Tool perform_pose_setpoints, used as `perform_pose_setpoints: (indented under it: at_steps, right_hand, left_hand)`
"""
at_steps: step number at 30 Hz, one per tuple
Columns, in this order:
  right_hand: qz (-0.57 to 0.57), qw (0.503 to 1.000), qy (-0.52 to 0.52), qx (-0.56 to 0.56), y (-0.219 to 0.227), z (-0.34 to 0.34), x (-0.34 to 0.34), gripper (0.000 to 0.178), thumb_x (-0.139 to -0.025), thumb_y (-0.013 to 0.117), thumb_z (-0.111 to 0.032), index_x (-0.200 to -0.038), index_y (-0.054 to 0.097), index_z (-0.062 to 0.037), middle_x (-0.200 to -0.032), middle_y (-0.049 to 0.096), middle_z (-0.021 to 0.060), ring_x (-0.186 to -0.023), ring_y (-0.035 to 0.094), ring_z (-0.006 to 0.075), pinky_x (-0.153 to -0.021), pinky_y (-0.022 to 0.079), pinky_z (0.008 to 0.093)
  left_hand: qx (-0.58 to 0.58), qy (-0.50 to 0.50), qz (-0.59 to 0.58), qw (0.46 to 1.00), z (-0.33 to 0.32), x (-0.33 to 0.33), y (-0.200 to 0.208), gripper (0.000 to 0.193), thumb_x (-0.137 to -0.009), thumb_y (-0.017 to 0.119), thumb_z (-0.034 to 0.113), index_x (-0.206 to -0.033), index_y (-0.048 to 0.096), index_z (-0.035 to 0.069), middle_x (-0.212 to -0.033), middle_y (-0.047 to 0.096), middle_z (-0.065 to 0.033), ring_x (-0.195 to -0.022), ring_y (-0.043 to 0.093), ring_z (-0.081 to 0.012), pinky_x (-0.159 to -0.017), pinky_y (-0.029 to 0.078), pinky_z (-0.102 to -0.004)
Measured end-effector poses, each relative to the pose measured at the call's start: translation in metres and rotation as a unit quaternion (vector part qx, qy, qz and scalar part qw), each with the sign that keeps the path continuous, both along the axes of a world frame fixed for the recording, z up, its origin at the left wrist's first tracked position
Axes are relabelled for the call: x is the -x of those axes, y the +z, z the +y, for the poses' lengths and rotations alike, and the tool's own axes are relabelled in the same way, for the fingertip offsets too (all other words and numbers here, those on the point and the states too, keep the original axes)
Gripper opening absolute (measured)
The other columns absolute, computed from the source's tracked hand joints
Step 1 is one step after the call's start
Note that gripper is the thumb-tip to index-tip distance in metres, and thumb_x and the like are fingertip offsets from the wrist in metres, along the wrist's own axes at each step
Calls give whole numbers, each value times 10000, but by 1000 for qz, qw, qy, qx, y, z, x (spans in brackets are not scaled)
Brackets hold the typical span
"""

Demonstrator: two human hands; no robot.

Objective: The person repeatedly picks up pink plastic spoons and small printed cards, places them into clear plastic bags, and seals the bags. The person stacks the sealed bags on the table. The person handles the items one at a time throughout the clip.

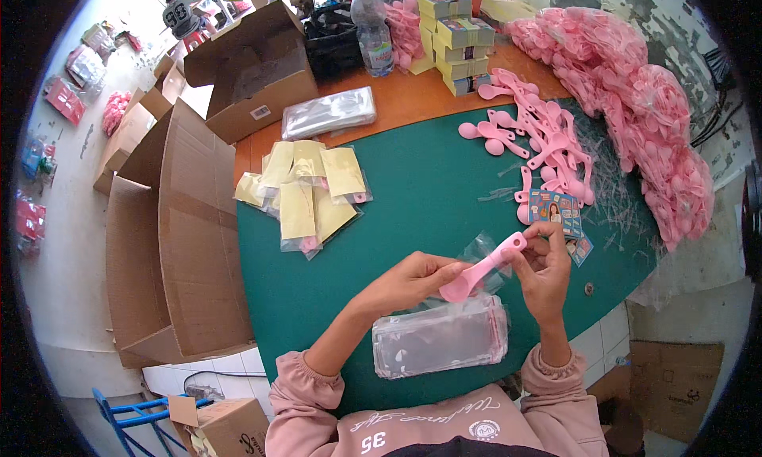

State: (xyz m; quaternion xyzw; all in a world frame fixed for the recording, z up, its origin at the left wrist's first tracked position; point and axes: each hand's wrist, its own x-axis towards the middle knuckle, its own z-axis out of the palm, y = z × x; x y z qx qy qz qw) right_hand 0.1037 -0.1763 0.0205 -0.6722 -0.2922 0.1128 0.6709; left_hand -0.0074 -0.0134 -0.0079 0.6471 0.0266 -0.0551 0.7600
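Note:
A pink plastic spoon [480, 273] with a round bowl and a hole in its handle slants between my two hands, above the green table top. My right hand [546, 273] pinches the handle end between thumb and fingers. Closed around the bowl end is my left hand [414, 281], its thumb against the bowl. Crinkled film of a clear plastic bag [498, 282] shows behind and beneath the spoon; how far the spoon lies within it I cannot tell. Just below my hands lies a stack of clear bags [439, 339]. Printed blue cards [554, 211] sit beyond my right hand.
Loose pink spoons [548, 144] are heaped at the back right, beside a long pile of bagged ones [635, 84]. Filled packets with yellow cards [305, 183] lie at left. Behind stand card bundles [459, 40], a bottle [371, 32] and open cardboard boxes [202, 243].

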Motion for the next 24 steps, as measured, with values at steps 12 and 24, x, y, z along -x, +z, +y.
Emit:
perform_pose_setpoints:
  at_steps: [12, 24]
  right_hand:
    - [-111, 960, -76, 244, -4, -23, -82, 412, -828, 539, -384, -995, 578, -10, -997, 533, 144, -973, 498, 274, -800, 410, 362]
    - [-219, 849, -219, 429, -55, -71, -151, 287, -701, 655, -109, -952, 585, 10, -751, 545, 148, -727, 541, 290, -662, 424, 370]
  left_hand:
    - [33, 63, 21, 997, 16, 0, 26, 356, -945, 369, 242, -1072, 537, -44, -948, 622, -128, -822, 577, -99, -691, 468, -205]
    - [9, 46, 20, 999, 21, 0, 21, 357, -949, 352, 247, -1086, 527, -33, -937, 623, -139, -833, 583, -108, -692, 472, -200]
